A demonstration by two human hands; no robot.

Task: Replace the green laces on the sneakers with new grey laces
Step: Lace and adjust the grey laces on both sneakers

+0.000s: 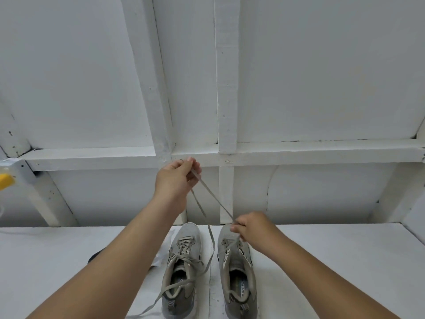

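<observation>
White table (pixel 322 261), white framed wall (pixel 299 77) behind; two grey sneakers (pixel 181 268) near its far edge. Left hand (pixel 177 178) and right hand (pixel 250 229) each pinch the grey lace (pixel 215 199).

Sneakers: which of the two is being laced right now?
The right-hand sneaker: the grey lace runs up from it, stretched between both hands. The left-hand sneaker is already laced, its ends lying loose.
</observation>
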